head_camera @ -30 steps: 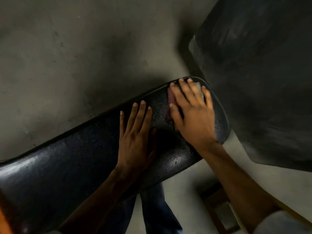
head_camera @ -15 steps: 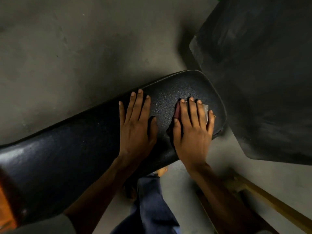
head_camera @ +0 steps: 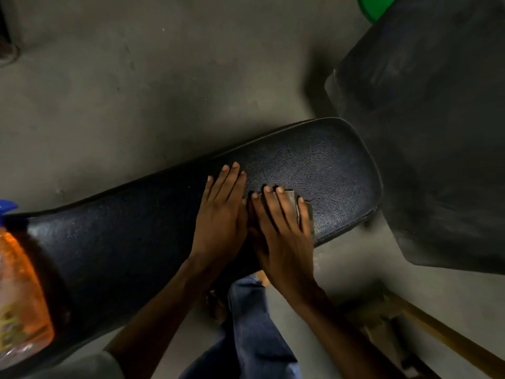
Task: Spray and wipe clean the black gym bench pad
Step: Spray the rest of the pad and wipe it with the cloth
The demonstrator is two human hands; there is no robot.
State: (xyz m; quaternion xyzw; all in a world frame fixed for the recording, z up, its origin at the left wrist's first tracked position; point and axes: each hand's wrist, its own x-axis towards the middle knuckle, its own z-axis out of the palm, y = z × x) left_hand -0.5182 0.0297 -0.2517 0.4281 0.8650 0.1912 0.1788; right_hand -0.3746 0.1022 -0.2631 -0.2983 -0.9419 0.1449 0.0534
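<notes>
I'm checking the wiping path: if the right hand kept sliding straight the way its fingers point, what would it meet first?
Only bare bench pad lies ahead of the right hand and the cloth under it, then the pad's far edge and the floor below. The way looks free.

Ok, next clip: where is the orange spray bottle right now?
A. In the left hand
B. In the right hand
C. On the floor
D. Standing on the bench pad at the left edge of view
D: the spray bottle stands on the bench pad, untouched by both hands.
</notes>
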